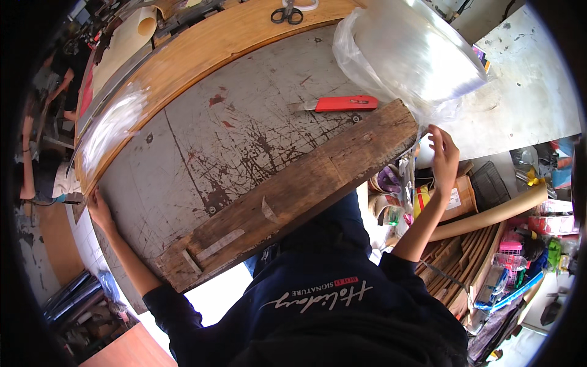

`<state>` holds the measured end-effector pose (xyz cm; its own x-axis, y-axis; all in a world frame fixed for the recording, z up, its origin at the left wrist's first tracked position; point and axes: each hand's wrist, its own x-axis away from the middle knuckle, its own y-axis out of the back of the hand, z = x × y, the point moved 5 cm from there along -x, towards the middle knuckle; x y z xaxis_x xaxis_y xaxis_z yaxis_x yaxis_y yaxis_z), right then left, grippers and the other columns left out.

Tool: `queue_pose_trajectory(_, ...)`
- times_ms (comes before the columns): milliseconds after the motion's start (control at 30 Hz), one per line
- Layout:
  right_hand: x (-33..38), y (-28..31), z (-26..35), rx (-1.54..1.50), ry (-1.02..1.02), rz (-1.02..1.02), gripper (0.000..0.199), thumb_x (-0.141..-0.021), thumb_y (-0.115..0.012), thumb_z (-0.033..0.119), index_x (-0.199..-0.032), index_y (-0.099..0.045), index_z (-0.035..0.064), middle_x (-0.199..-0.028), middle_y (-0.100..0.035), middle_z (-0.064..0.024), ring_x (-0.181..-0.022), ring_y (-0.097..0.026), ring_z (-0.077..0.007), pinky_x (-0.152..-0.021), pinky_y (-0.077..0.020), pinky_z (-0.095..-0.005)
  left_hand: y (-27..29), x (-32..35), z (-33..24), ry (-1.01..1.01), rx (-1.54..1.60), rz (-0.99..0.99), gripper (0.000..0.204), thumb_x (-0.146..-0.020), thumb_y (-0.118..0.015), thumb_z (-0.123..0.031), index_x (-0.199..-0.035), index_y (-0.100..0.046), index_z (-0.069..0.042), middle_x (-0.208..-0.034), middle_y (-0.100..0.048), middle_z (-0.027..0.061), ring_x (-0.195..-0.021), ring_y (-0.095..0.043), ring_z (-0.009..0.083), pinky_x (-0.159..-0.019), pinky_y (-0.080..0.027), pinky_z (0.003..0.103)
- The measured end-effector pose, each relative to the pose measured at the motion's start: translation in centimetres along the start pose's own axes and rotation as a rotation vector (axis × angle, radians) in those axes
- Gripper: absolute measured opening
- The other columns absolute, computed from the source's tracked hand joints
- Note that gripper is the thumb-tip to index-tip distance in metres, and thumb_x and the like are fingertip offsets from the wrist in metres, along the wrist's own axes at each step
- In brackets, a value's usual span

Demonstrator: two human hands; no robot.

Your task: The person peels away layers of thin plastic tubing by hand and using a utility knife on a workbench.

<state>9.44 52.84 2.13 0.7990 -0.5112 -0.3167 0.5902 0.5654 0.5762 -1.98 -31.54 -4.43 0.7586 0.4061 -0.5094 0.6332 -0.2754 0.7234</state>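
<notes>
Plastic [409, 52] lies at the frame's upper right, just above my half-curled right hand [445, 156], while my left hand [101, 211] meets the board [208, 46] at left — whether either grips, I cannot tell.

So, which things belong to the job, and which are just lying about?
Likely the job's:
clear plastic, by the right hand
wood strip, at the left hand
plank and knife, between the hands

Apparently just lying about:
scissors
tube
slats

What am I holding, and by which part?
Unclear: your left hand is at one end of the yellow board, your right hand near the clear plastic; no grip shows clearly.
</notes>
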Motion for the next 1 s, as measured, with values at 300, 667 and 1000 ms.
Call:
queue_pose_trajectory(300,-0.7,-2.5,0.0,-0.146,-0.079,-0.035,0.028,-0.087,-0.057,0.022,-0.095,-0.063,-0.0041,-0.077,-0.060,-0.0026,-0.071,-0.050,-0.0069,-0.064,-0.0375,-0.0208,0.3,-0.3,0.3,0.048,0.044,0.045,0.027,-0.089,-0.048,-0.018,-0.106,-0.060,-0.001,-0.103,-0.062,0.0098,-0.095,-0.058,0.0187,-0.085,-0.043,0.029)
queue_pose_trajectory(667,0.4,0.0,1.5,-0.634,-0.250,-0.034,0.021,-0.092,-0.046,0.018,-0.094,-0.053,-0.0017,-0.056,-0.027,0.0086,-0.048,-0.021,-0.0021,-0.044,-0.0171,-0.0185,0.6,0.8,-1.9,0.081,0.060,0.040,0.027,-0.089,-0.048,-0.019,-0.105,-0.061,-0.002,-0.106,-0.061,0.0102,-0.095,-0.059,0.0197,-0.085,-0.044,0.030)
queue_pose_trajectory(1000,-8.4,7.7,0.3,-1.298,-0.211,-0.220,0.017,-0.094,-0.037,0.007,-0.100,-0.044,-0.0064,-0.056,-0.025,0.0042,-0.045,-0.021,-0.0058,-0.041,-0.0197,-0.0203,1.0,1.2,-3.4,0.092,-0.039,0.020,0.027,-0.088,-0.049,-0.022,-0.106,-0.062,-0.007,-0.104,-0.060,0.0119,-0.095,-0.059,0.0220,-0.084,-0.045,0.031)
